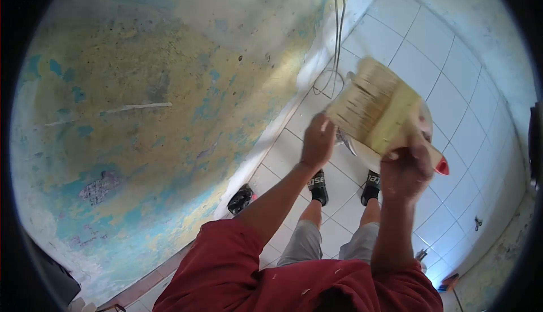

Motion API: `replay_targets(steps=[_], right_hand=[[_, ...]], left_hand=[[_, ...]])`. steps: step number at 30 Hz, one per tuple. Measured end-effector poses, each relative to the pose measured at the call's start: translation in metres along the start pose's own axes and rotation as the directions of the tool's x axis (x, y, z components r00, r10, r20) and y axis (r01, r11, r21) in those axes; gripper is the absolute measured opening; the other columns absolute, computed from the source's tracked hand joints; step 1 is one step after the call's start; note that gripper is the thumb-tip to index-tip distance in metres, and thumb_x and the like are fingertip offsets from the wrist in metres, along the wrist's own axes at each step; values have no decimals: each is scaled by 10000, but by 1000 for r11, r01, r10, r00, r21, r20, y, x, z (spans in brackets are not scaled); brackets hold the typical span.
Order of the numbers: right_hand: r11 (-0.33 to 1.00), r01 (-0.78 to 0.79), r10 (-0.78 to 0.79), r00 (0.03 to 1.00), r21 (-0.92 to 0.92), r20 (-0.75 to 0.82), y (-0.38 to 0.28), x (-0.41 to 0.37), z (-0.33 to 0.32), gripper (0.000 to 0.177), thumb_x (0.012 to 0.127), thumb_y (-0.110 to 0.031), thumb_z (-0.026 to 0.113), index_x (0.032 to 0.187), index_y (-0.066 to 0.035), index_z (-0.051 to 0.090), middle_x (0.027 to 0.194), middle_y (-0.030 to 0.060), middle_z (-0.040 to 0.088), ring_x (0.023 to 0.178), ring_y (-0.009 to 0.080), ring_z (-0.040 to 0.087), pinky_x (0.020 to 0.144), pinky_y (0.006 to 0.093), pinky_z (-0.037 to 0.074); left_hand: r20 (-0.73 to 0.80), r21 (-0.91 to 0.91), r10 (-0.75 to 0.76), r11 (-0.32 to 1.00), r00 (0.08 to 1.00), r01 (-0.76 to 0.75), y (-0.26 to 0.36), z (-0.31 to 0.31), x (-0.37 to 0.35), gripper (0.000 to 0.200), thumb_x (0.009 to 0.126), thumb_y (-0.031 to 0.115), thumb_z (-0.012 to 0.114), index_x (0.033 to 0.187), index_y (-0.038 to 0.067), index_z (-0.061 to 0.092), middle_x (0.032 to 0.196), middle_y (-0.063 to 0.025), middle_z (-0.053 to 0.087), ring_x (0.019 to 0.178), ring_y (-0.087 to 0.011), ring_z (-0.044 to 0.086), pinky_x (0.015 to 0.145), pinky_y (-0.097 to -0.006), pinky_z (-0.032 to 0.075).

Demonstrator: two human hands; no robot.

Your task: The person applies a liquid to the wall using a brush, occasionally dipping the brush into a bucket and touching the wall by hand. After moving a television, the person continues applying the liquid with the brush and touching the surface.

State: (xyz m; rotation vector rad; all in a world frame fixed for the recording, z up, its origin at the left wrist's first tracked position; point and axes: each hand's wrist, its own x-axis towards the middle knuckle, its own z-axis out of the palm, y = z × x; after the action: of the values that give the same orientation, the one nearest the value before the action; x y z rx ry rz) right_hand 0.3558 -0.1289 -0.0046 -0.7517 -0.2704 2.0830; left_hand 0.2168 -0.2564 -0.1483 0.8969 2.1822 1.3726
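Note:
A wide paintbrush [370, 105] with pale bristles and a red-tipped handle is gripped in my right hand [404, 168], held up in front of me. My left hand [318, 141] touches the lower edge of the bristles with its fingertips. Below the brush, partly hidden by it, sits a round metal bowl or bucket [362, 151] on the white tiled floor [418, 57]. My legs and black shoes [318, 186] stand beside it.
A worn wall [141, 103] with peeling yellow and blue paint fills the left. A cable [338, 29] hangs down the wall to the floor. A black shoe or object [240, 199] lies at the wall's base. Small items lie at the lower right.

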Motion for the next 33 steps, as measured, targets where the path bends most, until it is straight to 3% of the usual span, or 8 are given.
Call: replay_targets(steps=[2,4,8,10,16,20,23,33], right_hand=[[999,50,-50,999,19,20,41,-1,16,371,808,-42,629,1173,-33,566,1136,124,609,924,233,634,639,303,528],[993,105,-102,994,53,-47,80,3,26,385,814,-16,636,1193,-3,562,1176,136,599,952,259,636,709,350,542],[962,270,-272,958,-29,-87,143,43,42,378,839,-6,649,1202,43,553,1155,158,610,959,249,644,718,337,557],[941,337,-338,935,-27,-106,165,72,47,359,845,9,647,1190,46,555,1138,156,612,957,250,650,722,334,573],[938,269,-288,956,-219,-62,251,161,23,342,806,15,682,1129,84,594,1062,157,641,872,218,660,723,308,564],[843,383,-457,880,-378,-128,264,182,12,280,833,-44,697,1099,20,640,989,84,660,791,135,623,669,264,512],[933,263,-294,951,-247,-99,243,185,50,236,820,-43,709,1036,28,647,914,69,653,712,117,609,575,255,479],[907,412,-416,909,82,35,173,171,114,210,802,-46,710,955,76,635,830,117,647,592,180,619,501,291,500]], left_hand=[[-122,88,-101,990,987,112,11,-47,14,164,990,93,519,1074,-4,622,993,-205,624,883,-363,608,794,-410,499],[-144,460,236,876,961,-147,6,-108,32,219,985,73,519,1156,-1,635,1015,-191,660,925,-342,641,827,-383,514],[-109,451,517,787,849,-421,74,-198,69,312,969,29,502,1256,-55,591,1227,-217,651,1101,-332,641,948,-415,502],[16,589,723,551,691,-591,100,-224,80,304,960,32,500,1227,-59,610,1224,-221,651,1141,-356,628,989,-441,485],[301,761,708,225,638,-608,121,-252,94,337,984,80,473,1281,-42,575,1245,-197,652,1184,-354,610,1019,-454,466],[382,750,710,135,591,-648,117,-249,101,330,968,88,491,1253,-43,592,1226,-190,660,1170,-367,617,1014,-471,470],[372,748,700,162,609,-644,118,-244,105,323,952,82,510,1234,-42,609,1207,-187,668,1159,-362,626,1001,-482,478],[426,712,645,192,634,-675,133,-225,132,298,912,80,559,1185,-5,646,1154,-150,696,1104,-329,656,1012,-470,452]])
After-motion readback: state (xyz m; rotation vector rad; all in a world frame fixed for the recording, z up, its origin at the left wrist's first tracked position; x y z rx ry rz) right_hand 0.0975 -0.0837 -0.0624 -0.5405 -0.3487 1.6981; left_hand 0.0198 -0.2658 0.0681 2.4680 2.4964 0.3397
